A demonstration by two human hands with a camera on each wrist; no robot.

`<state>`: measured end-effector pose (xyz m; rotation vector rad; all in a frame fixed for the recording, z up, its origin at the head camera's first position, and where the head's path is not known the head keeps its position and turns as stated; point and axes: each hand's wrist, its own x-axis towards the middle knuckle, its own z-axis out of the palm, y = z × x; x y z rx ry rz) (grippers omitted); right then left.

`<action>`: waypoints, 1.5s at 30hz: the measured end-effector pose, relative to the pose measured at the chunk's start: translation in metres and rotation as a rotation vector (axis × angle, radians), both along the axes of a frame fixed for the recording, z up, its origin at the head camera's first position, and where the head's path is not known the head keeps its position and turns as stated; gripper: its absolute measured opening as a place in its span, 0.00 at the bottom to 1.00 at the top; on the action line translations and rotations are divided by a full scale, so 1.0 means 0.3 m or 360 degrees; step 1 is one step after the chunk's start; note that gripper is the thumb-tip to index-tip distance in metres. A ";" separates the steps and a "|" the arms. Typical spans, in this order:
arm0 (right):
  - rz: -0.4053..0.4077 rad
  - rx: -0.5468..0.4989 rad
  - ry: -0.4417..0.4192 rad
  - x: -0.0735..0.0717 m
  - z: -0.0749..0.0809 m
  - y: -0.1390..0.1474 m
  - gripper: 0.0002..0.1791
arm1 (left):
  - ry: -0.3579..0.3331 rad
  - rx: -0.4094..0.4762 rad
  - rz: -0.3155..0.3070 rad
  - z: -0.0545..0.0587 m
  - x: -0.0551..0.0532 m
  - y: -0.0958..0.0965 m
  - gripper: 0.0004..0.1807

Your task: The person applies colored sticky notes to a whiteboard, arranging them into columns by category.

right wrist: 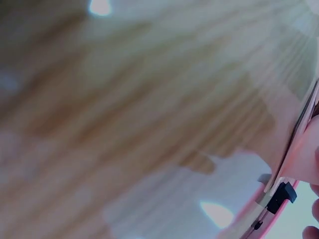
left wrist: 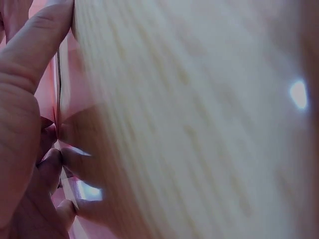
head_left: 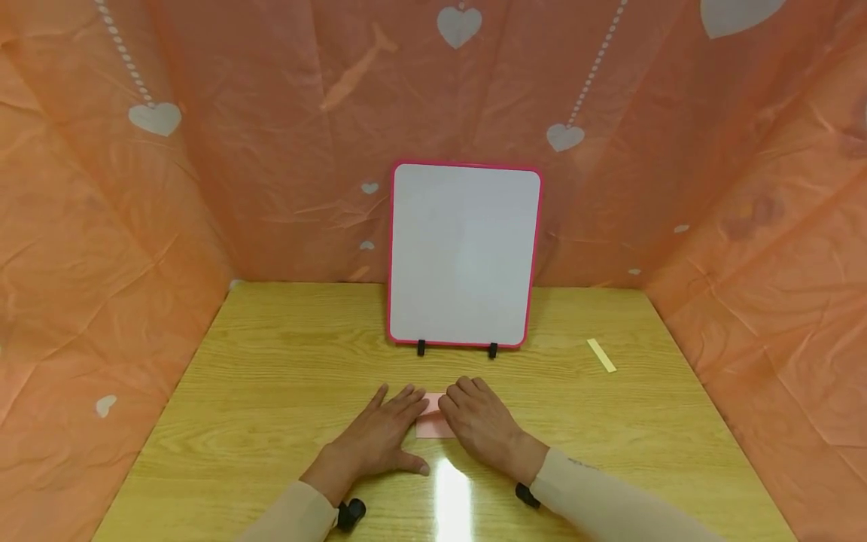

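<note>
A small sheet of pink paper [head_left: 433,427] lies flat on the table, with a raised or folded strip along its far part. My left hand [head_left: 382,434] rests on its left side, fingers stretched forward and thumb out to the side on the wood. With curled fingers, my right hand [head_left: 479,421] holds the right side of the paper, covering that end. In the left wrist view the fingers [left wrist: 47,172] touch the table beside a thin paper edge. The right wrist view catches only a bit of the right hand [right wrist: 305,157] at the paper's edge.
A whiteboard [head_left: 463,256] with a pink frame stands on black feet behind the hands. To the right lies a pale yellow strip [head_left: 601,355]. Orange curtains with white hearts [head_left: 154,119] enclose the wooden table [head_left: 284,361] on three sides.
</note>
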<state>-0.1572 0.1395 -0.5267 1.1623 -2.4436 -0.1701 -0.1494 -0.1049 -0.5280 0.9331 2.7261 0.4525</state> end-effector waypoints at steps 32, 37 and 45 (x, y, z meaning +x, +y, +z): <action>-0.0047 0.0118 0.0009 0.005 0.003 -0.002 0.09 | 0.0062 -0.0036 -0.0020 0.010 0.005 0.001 0.58; -0.0055 0.0109 -0.0003 0.002 0.001 -0.003 0.10 | 0.0083 -0.0034 -0.0020 0.009 0.004 0.001 0.58; -0.0026 0.0095 0.0024 0.002 0.004 0.004 0.07 | 0.0084 -0.0040 -0.0026 0.005 0.003 0.001 0.59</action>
